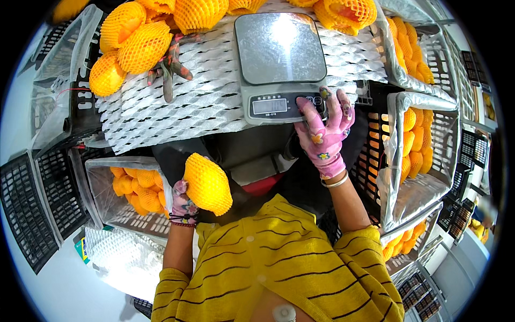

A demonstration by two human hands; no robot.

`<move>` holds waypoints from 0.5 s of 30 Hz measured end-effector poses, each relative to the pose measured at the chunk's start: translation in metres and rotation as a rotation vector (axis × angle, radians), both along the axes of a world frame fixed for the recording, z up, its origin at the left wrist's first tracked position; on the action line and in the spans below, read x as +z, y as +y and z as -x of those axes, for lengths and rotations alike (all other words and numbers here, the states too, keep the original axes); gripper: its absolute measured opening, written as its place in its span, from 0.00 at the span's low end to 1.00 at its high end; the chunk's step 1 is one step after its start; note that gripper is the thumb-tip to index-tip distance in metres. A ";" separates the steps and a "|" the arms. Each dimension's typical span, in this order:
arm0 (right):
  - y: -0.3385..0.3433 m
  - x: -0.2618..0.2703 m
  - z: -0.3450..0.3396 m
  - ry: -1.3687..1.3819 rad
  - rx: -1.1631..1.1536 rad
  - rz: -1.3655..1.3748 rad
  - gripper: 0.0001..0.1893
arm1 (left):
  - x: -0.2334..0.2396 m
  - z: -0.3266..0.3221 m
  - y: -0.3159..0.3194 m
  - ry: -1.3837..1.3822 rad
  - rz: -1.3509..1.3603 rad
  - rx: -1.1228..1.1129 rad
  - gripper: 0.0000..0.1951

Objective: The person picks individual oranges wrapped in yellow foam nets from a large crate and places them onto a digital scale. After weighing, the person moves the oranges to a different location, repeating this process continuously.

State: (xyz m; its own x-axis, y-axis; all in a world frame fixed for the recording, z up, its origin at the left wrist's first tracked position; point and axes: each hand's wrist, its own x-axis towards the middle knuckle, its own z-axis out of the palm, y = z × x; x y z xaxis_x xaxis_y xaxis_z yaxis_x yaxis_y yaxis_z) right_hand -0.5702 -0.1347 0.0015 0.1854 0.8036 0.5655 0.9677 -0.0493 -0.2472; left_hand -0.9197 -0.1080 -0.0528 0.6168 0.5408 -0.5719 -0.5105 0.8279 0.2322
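Observation:
My left hand [184, 203], in a pink flowered glove, holds a fruit in a yellow foam net [208, 184] beside my body, left of the middle. On the table, a digital kitchen scale [280, 48] has a bare metal plate and a lit display with digits. Touching the buttons at the scale's lower right is my right hand [325, 131], gloved the same way, with its fingers spread and nothing held. Netted fruits [145, 47] lie in a pile at the table's upper left. A dark-gloved hand [171, 64] of another person rests beside that pile.
White foam netting [177, 116] covers the table. Lined black crates of netted fruit stand at the right [422, 193] and lower left [128, 163]. More netted fruits [348, 16] lie behind the scale. A person [481, 219] is partly visible at the far right.

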 end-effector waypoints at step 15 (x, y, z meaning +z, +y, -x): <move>0.002 0.000 0.003 0.034 -0.023 0.010 0.31 | 0.005 -0.008 0.004 0.000 -0.026 0.003 0.42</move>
State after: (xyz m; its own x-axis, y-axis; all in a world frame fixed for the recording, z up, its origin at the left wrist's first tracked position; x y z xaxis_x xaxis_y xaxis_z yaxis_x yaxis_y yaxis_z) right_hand -0.5732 -0.1331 0.0016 0.2231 0.8045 0.5505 0.9574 -0.0744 -0.2792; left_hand -0.9114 -0.1043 -0.0478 0.6149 0.5576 -0.5577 -0.5133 0.8198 0.2537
